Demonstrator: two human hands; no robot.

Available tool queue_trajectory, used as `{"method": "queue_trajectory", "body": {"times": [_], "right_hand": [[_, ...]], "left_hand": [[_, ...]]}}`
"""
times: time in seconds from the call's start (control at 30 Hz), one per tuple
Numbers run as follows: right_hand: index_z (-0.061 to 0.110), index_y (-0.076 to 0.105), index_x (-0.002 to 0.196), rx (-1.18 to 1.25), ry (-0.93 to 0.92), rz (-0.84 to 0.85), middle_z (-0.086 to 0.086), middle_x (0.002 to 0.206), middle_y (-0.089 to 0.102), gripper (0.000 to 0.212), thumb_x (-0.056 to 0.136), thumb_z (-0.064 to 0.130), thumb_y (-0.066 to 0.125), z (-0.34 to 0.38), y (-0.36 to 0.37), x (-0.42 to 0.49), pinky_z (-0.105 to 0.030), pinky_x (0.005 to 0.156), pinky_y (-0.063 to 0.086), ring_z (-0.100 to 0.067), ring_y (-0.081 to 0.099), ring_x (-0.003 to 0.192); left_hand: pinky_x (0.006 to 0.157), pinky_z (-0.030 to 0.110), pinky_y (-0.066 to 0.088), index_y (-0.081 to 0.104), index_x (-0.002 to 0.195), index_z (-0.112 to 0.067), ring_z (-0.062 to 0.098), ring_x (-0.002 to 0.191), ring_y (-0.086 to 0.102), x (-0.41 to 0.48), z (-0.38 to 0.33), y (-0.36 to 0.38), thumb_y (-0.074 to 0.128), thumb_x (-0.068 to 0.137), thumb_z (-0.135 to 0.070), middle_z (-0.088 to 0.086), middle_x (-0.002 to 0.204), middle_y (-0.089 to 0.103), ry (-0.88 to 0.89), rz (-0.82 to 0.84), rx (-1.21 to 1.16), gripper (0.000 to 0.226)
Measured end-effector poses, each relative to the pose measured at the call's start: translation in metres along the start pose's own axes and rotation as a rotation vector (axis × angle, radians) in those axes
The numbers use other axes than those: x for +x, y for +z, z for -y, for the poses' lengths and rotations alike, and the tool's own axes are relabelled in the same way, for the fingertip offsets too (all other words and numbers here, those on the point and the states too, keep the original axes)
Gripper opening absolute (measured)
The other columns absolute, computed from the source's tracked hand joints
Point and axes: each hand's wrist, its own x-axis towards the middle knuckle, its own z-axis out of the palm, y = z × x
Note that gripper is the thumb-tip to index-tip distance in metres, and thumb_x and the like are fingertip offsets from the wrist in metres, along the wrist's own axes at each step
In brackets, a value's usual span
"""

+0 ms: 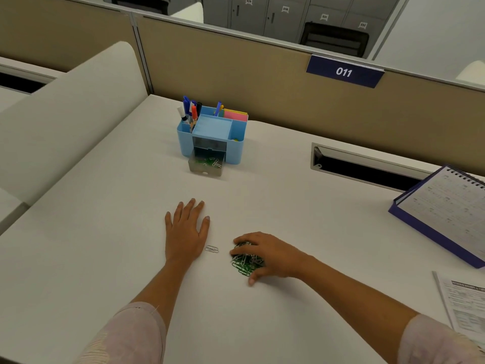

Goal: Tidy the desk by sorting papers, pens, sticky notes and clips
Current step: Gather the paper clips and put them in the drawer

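**An open-plan office cubicle**

A white surface (105, 232) stands against a beige partition (236, 74) with a metal top rail. A blue plate (343, 72) reading "011" hangs on the partition. A cable slot (367, 172) is cut into the surface near it. A blue organiser (210, 137) holds pens (189, 111) and sticky notes (235, 115), and clips (244, 264) lie heaped nearer. At the right are a spiral-bound pad (446, 206), perhaps a desk calendar, and printed forms (467, 306). Beyond the partition stand grey numbered lockers (275, 19) and a black chair back (333, 38).
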Motion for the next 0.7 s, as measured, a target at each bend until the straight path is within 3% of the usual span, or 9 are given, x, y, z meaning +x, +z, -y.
{"method": "queue_trajectory", "body": {"times": [0.23,0.43,0.57,0.7], "right_hand": [[0.025,0.062,0.123,-0.03,0.006,-0.212,0.002,0.132,0.055,0.032,0.091,0.028,0.062,0.009,0.016,0.008,-0.032,0.097,0.046,-0.019,0.048,0.119],[0.028,0.057,0.119,-0.113,0.066,-0.242,0.007,0.119,0.051,0.036,0.091,0.005,0.054,0.015,0.019,0.014,-0.035,0.078,0.051,-0.014,0.045,0.107],[0.022,0.056,0.12,-0.089,0.101,-0.237,0.001,0.116,0.051,0.027,0.096,0.012,0.049,0.021,0.013,0.021,-0.036,0.078,0.049,-0.017,0.044,0.104],[0.016,0.059,0.117,0.022,0.17,-0.168,-0.006,0.115,0.049,0.028,0.096,0.007,0.043,0.028,0.005,0.029,-0.039,0.087,0.043,-0.022,0.043,0.105]], "left_hand": [[0.118,0.047,0.007,0.029,0.147,-0.032,0.019,0.146,0.015,-0.001,-0.001,-0.001,0.021,0.095,-0.05,-0.005,0.156,0.026,-0.003,0.013,0.017,0.056],[0.118,0.044,0.011,0.031,0.148,-0.027,0.024,0.145,0.018,-0.005,-0.001,-0.005,0.026,0.093,-0.044,0.0,0.158,0.021,-0.044,-0.023,-0.035,0.058],[0.118,0.045,0.01,0.03,0.149,-0.027,0.024,0.146,0.017,-0.008,0.003,-0.005,0.025,0.093,-0.045,-0.001,0.158,0.02,-0.026,-0.009,-0.027,0.059],[0.118,0.045,0.004,0.025,0.15,-0.031,0.02,0.147,0.011,-0.009,0.012,-0.006,0.023,0.095,-0.049,-0.003,0.159,0.018,-0.048,0.02,0.012,0.057]]}}
